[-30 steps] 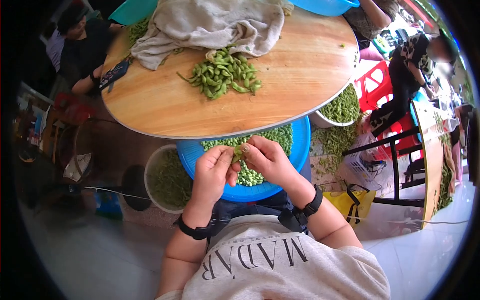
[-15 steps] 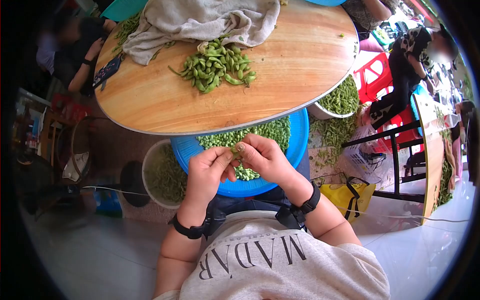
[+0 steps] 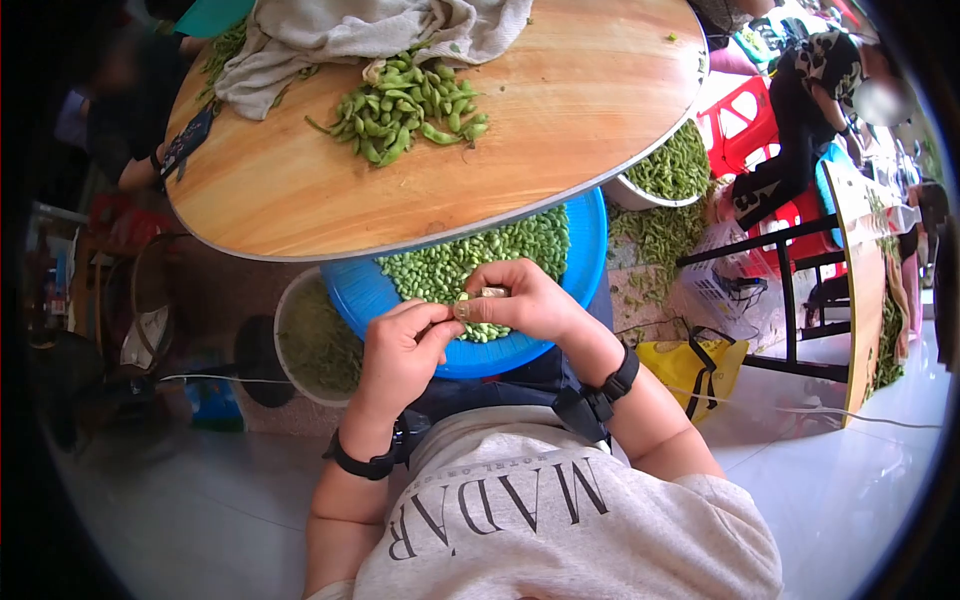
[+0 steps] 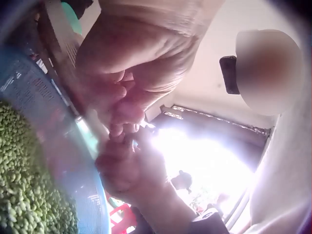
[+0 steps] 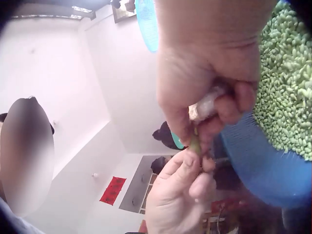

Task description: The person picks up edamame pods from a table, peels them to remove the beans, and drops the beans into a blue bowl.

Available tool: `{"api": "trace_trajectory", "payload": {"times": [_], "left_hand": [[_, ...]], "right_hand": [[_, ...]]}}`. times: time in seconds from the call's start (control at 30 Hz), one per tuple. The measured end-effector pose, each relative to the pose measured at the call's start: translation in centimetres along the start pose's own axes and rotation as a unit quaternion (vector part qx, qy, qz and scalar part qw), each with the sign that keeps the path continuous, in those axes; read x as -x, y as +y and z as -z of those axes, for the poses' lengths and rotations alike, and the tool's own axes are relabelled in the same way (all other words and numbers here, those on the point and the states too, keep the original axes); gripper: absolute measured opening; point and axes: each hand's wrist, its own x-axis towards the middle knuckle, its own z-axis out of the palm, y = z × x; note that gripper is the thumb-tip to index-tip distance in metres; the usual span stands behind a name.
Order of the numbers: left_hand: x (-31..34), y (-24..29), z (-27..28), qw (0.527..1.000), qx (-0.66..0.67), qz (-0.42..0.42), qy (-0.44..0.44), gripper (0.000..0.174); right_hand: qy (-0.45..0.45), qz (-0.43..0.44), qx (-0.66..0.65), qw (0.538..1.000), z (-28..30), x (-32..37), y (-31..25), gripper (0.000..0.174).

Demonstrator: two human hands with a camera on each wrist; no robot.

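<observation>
Over the blue basin (image 3: 345, 300), my left hand (image 3: 395, 350) and right hand (image 3: 530, 300) meet at the fingertips. Between them they pinch a green soybean pod (image 5: 195, 145), seen best in the right wrist view and mostly covered by fingers in the head view. The left hand's thumb and fingers grip its lower end. At the upper end the right hand pinches it, with a whitish wrapping (image 5: 205, 106) showing on one of its fingers. Shelled green beans (image 3: 500, 245) fill much of the basin below. In the left wrist view, glare blurs the fingertips.
The round wooden table (image 3: 540, 120) overhangs the basin's far side, bearing a pod pile (image 3: 400, 110) and a grey cloth (image 3: 350, 40). A bucket (image 3: 300, 350) stands left of the basin, a pod-filled tub (image 3: 670, 165) at right. Other people sit around.
The head view has shifted, so the table and basin sit higher and further left. The pod shows less between my fingers, and my right hand has turned, showing its wrapped finger.
</observation>
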Motion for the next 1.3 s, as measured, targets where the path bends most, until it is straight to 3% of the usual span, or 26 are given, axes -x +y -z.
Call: {"api": "trace_trajectory", "payload": {"times": [0.1,0.2,0.23,0.27,0.37,0.47,0.57,0.7,0.8,0.9,1.0,1.03,1.1,1.13,1.17,1.23,1.3], "left_hand": [[0.2,-0.7,0.0,0.997,0.05,0.061,-0.022,0.006],[0.0,-2.1,-0.4,0.99,0.093,0.106,0.002,0.007],[0.0,-2.6,-0.6,0.989,0.097,0.112,0.017,0.007],[0.0,-3.0,-0.7,0.987,0.102,0.118,0.032,0.008],[-0.1,-3.7,-1.6,0.988,0.093,0.09,0.078,0.009],[-0.4,-2.9,-2.0,0.996,0.002,0.044,0.073,0.009],[-0.6,-2.7,-2.5,0.995,-0.032,-0.005,0.093,0.008],[-0.6,-3.2,-2.9,0.991,0.055,0.008,0.118,0.007],[-0.6,-3.2,-2.7,0.975,0.174,0.084,0.112,0.006],[-0.7,-3.3,-1.1,0.875,0.435,0.205,0.062,0.005],[-0.3,-3.3,-0.7,0.873,0.43,0.215,0.075,0.006],[-0.3,-3.4,-0.7,0.89,0.404,0.193,0.082,0.007],[0.0,-3.5,-0.8,0.92,0.349,0.152,0.095,0.007],[0.2,-3.2,-0.9,0.909,0.372,0.164,0.089,0.008],[0.4,-2.7,-0.8,0.898,0.396,0.174,0.083,0.008],[0.4,-2.3,-0.5,0.885,0.418,0.193,0.072,0.009],[1.0,-2.2,-0.2,0.914,0.348,0.195,0.078,0.01]], "right_hand": [[-0.018,-0.001,-0.027,0.999,0.3,-0.2,0.7,0.023],[0.029,-0.055,0.067,0.996,0.9,-0.6,1.2,0.023],[0.084,-0.041,0.113,0.989,0.6,-0.4,0.9,0.023],[0.087,-0.05,0.099,0.99,0.6,-0.3,1.0,0.023],[0.083,-0.074,0.028,0.993,0.4,0.2,1.7,0.021],[0.053,-0.09,-0.043,0.994,-0.1,0.2,2.0,0.015],[0.079,-0.106,-0.062,0.989,-0.5,0.0,1.3,0.013],[0.141,-0.052,-0.038,0.988,-1.7,0.1,0.8,0.012],[0.151,-0.019,-0.016,0.988,-2.2,0.0,0.7,0.011],[0.123,-0.03,0.003,0.992,-2.0,0.2,0.4,0.011],[0.125,0.035,0.147,0.981,-1.7,0.4,-0.8,0.016],[0.153,0.091,0.233,0.956,-1.5,0.4,-1.1,0.022],[0.124,0.15,0.237,0.952,-2.3,0.2,-1.9,0.023],[0.109,0.179,0.239,0.948,-2.6,0.3,-2.4,0.024],[0.085,0.075,0.16,0.981,-2.8,0.3,-3.0,0.021],[0.069,0.068,0.156,0.983,-2.5,0.1,-2.8,0.018],[0.047,0.098,0.202,0.973,-2.3,0.2,-2.8,0.016]]}}
